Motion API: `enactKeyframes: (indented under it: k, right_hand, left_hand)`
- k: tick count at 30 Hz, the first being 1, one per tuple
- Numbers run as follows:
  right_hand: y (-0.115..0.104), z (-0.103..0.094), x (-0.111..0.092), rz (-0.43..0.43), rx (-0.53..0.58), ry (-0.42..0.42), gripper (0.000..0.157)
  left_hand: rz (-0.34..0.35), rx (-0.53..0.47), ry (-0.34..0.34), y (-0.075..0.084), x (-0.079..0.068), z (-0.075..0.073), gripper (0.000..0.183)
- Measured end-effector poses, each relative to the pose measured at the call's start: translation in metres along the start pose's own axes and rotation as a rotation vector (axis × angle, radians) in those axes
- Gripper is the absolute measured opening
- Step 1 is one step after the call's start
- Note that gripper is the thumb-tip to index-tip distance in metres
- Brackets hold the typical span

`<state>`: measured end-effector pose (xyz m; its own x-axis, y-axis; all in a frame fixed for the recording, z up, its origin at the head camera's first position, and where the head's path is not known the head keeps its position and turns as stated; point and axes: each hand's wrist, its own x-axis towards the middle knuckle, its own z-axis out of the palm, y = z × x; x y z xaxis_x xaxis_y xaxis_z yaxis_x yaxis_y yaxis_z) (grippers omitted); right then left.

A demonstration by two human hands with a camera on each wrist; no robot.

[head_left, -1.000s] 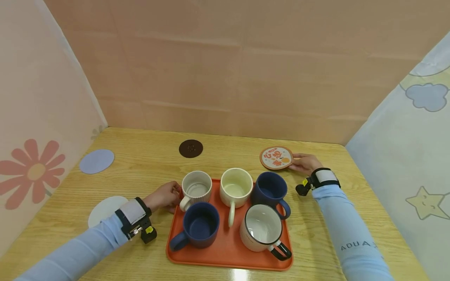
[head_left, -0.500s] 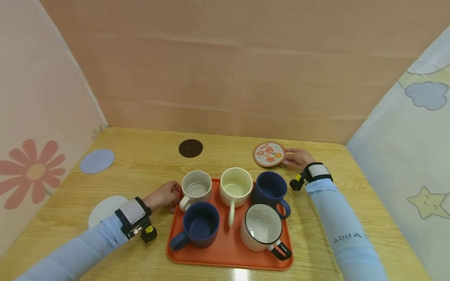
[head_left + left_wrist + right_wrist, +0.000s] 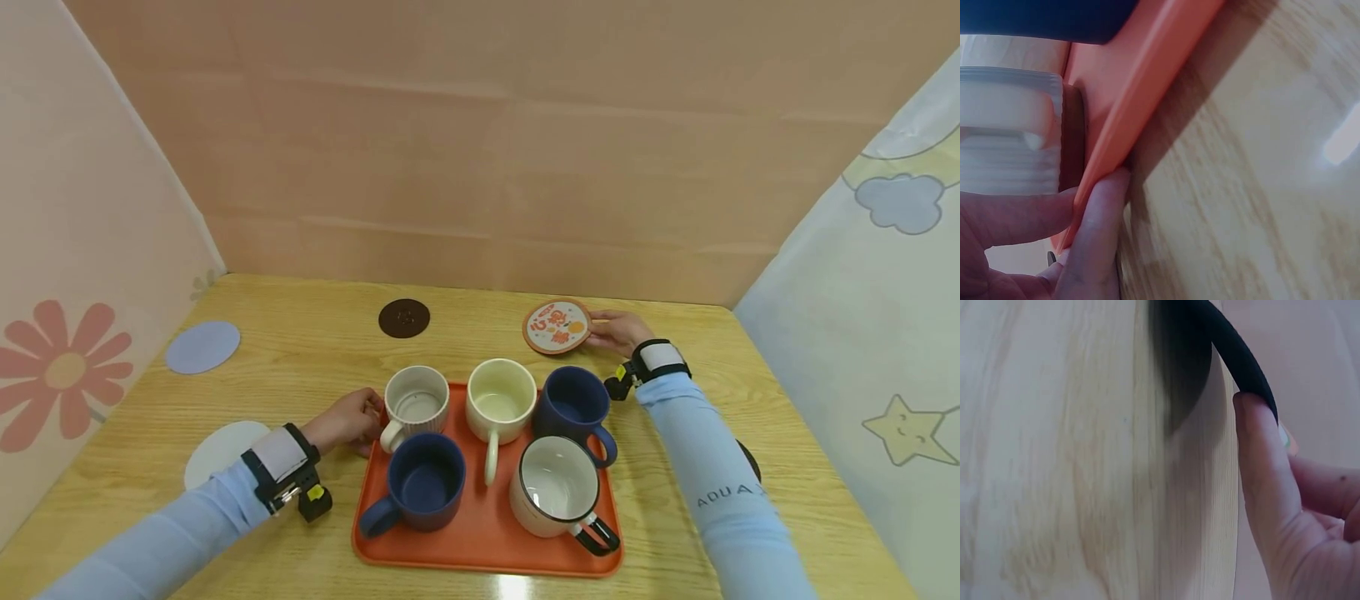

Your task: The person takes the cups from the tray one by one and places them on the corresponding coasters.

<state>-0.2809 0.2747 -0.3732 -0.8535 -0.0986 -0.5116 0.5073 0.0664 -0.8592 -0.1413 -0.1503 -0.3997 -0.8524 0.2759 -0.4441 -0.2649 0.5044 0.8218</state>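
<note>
At a wooden table [image 3: 307, 342], the right hand [image 3: 621, 332] pinches a printed coaster [image 3: 557, 326] by its edge, leaving its face mostly uncovered; the left hand [image 3: 347, 419] pinches an orange tray [image 3: 486, 533] by its rim, probably steadying it.

Far-left corner of tray [image 3: 480, 542] covered by ribbed mug [image 3: 417, 413], white disc [image 3: 217, 450] toward left edge of tabletop [image 3: 322, 333] partly hidden by left sleeve [image 3: 172, 537], black object [image 3: 752, 462] mostly by right sleeve [image 3: 716, 475]

The yellowish wood-grain table [image 3: 322, 325] bears a rectangular, glossy orange tray [image 3: 486, 529] near its front edge. Around it lie a dark brown round disc [image 3: 404, 319], a pale lavender round disc [image 3: 202, 347] and a whitish round disc [image 3: 221, 450].
</note>
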Motion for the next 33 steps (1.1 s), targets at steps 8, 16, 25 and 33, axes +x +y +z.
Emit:
enactKeyframes:
  k: [8,16,25,33]
  right_hand:
    - [0.002,0.013,0.015,-0.013,0.035,-0.021,0.053]
    - [0.005,0.021,0.02,-0.028,-0.046,-0.098,0.053]
    - [0.001,0.022,0.025,-0.024,-0.11,-0.132,0.053]
    - [0.002,0.025,0.034,-0.045,-0.134,-0.154,0.052]
  left_hand:
    - [-0.006,-0.01,0.006,0.0,-0.002,-0.001,0.036]
    - [-0.006,-0.016,0.008,-0.001,0.0,0.001,0.037]
    - [0.001,-0.012,0.003,0.0,0.0,0.001,0.034]
    - [-0.007,-0.01,0.007,0.0,-0.001,0.001,0.034]
